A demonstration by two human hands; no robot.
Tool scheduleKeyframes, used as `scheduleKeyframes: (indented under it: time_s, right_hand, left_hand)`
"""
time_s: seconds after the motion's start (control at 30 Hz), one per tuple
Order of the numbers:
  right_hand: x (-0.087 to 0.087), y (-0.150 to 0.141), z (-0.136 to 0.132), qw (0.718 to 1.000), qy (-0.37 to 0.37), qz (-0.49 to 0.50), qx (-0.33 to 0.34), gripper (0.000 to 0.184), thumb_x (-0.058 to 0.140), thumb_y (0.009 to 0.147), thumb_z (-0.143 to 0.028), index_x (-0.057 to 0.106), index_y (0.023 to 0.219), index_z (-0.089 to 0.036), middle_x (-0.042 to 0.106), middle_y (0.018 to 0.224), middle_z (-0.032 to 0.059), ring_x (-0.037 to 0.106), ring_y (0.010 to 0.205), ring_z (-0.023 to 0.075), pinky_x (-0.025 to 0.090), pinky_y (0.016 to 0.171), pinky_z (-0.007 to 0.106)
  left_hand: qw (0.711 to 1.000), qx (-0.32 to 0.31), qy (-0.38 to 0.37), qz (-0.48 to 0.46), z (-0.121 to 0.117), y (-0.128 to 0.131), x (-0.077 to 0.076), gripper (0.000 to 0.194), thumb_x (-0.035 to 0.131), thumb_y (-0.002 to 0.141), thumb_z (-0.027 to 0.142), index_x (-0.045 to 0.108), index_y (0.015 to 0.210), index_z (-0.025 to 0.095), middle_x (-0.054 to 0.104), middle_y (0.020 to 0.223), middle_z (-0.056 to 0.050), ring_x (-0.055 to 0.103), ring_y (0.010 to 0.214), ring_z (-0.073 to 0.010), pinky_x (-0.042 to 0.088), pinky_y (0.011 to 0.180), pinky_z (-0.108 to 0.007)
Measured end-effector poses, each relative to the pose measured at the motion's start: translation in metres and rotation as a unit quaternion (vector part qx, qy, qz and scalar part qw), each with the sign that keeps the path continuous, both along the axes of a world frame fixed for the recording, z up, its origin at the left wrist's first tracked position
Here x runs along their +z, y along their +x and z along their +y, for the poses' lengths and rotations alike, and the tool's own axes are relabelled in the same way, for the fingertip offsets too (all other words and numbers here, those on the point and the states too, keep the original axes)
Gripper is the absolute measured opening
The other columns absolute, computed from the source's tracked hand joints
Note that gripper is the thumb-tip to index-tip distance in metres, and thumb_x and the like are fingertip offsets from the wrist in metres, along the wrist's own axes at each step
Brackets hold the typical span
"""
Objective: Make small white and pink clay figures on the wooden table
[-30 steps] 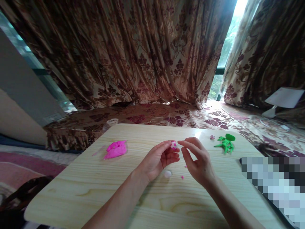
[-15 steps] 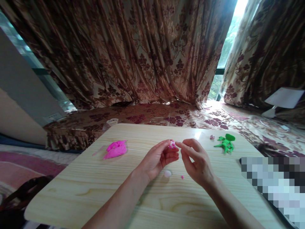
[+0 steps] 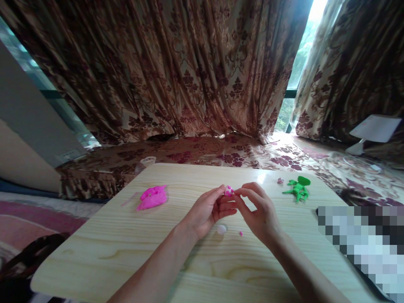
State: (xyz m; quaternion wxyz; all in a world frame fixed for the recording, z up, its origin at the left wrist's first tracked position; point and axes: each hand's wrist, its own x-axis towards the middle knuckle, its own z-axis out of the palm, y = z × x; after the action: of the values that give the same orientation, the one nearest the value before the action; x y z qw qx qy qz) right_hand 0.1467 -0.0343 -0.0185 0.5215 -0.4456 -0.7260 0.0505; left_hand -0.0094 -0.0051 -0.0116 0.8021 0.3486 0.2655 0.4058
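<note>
A small white clay ball with pink spots (image 3: 229, 191) is held at the fingertips of my left hand (image 3: 210, 209), its thumb and index finger closed on it and the other fingers curled below. From the right, my right hand (image 3: 260, 210) brings thumb and index finger together at the ball's right edge, touching it. A white lump of clay (image 3: 221, 229) lies on the table under the hands. Beside it is a tiny pink bit of clay (image 3: 240, 233).
A packet of pink clay (image 3: 153, 197) lies on the left of the wooden table (image 3: 126, 252). Toward the far right are a green clay figure (image 3: 298, 189) and a small pinkish piece (image 3: 280, 181). A clear cup (image 3: 147, 163) stands behind the table, and a blurred-out object (image 3: 362, 248) borders its right side.
My right thumb has come up to meet the index finger at the ball's edge. The ball shows its pink spots at a different angle. My left hand has barely moved.
</note>
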Motion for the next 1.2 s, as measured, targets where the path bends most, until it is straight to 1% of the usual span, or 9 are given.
scheduleKeyframes:
  time_s: [0.17,0.3,0.43,0.5,0.57,0.7,0.83,1.07,1.2]
  right_hand:
    - [0.000,0.000,0.000,1.000,-0.008,0.006,0.000,0.013,0.052,0.083,-0.018,0.062,0.090,-0.022,0.055,0.089,0.0055,0.055,0.083,0.0174,0.047,0.073,0.032]
    - [0.001,0.000,-0.002,1.000,-0.026,0.012,-0.008,0.014,0.050,0.084,-0.019,0.061,0.091,-0.023,0.055,0.090,0.0052,0.055,0.084,0.0174,0.047,0.076,0.033]
    - [0.003,0.008,0.004,0.999,-0.018,0.026,-0.019,0.012,0.052,0.083,-0.020,0.062,0.090,-0.021,0.056,0.089,0.0050,0.056,0.081,0.0164,0.047,0.073,0.031]
    - [0.002,0.018,0.010,0.999,-0.018,0.035,-0.035,0.013,0.051,0.083,-0.020,0.062,0.090,-0.020,0.057,0.090,0.0050,0.056,0.077,0.0155,0.047,0.070,0.030]
    - [-0.003,0.027,0.016,0.998,-0.047,0.012,-0.046,0.014,0.051,0.082,-0.019,0.063,0.088,-0.020,0.059,0.087,0.0043,0.056,0.073,0.0147,0.047,0.067,0.029]
    - [-0.023,0.032,0.023,0.984,-0.145,-0.105,-0.015,0.017,0.051,0.081,-0.021,0.067,0.085,-0.022,0.061,0.078,0.0022,0.057,0.066,0.0136,0.045,0.062,0.027]
    - [-0.034,0.021,0.022,0.977,-0.154,-0.142,-0.034,0.014,0.057,0.077,-0.026,0.069,0.085,-0.025,0.063,0.081,0.0025,0.057,0.064,0.0136,0.042,0.058,0.026]
    - [-0.029,0.008,0.019,0.982,-0.142,-0.120,-0.029,0.012,0.059,0.074,-0.018,0.068,0.068,-0.022,0.063,0.073,0.0032,0.056,0.071,0.0163,0.041,0.064,0.028]
    - [-0.020,0.011,0.020,0.985,-0.162,-0.062,-0.012,0.020,0.049,0.083,-0.026,0.065,0.075,-0.018,0.064,0.068,0.0017,0.057,0.062,0.0133,0.044,0.057,0.025]
  left_hand:
    - [1.000,0.014,0.004,0.015,-0.002,0.000,0.001,0.019,0.056,0.080,0.028,0.062,0.089,0.013,0.065,0.084,-0.007,0.063,0.075,-0.0140,0.053,0.073,-0.029]
    - [1.000,0.023,0.002,0.008,-0.004,0.001,0.003,0.019,0.057,0.079,0.022,0.061,0.097,0.014,0.066,0.086,-0.008,0.063,0.073,-0.0139,0.053,0.073,-0.030]
    - [1.000,0.020,-0.003,0.004,0.000,0.000,0.002,0.020,0.056,0.080,0.024,0.061,0.096,0.014,0.065,0.086,-0.008,0.063,0.072,-0.0137,0.053,0.073,-0.030]
    - [0.999,0.039,-0.007,0.003,0.004,-0.003,0.002,0.020,0.056,0.080,0.027,0.061,0.094,0.014,0.065,0.083,-0.007,0.063,0.070,-0.0129,0.053,0.072,-0.030]
    - [0.997,0.071,-0.001,0.001,0.008,-0.007,0.002,0.021,0.057,0.079,0.029,0.060,0.094,0.015,0.063,0.080,-0.004,0.061,0.068,-0.0112,0.053,0.070,-0.028]
    - [0.993,0.121,0.009,0.012,0.015,-0.012,0.002,0.023,0.059,0.077,0.029,0.061,0.095,0.016,0.060,0.072,-0.001,0.059,0.063,-0.0093,0.052,0.063,-0.024]
    - [0.991,0.136,0.004,0.017,0.017,-0.015,0.001,0.023,0.058,0.077,0.030,0.061,0.095,0.016,0.060,0.070,-0.001,0.059,0.060,-0.0094,0.052,0.061,-0.024]
    - [0.991,0.136,0.012,0.015,0.017,-0.016,-0.002,0.025,0.058,0.077,0.029,0.060,0.099,0.016,0.061,0.072,-0.002,0.060,0.062,-0.0099,0.051,0.062,-0.024]
    - [0.992,0.120,0.022,0.016,0.014,-0.014,0.001,0.026,0.056,0.079,0.026,0.058,0.103,0.017,0.061,0.077,-0.002,0.060,0.063,-0.0103,0.052,0.063,-0.025]
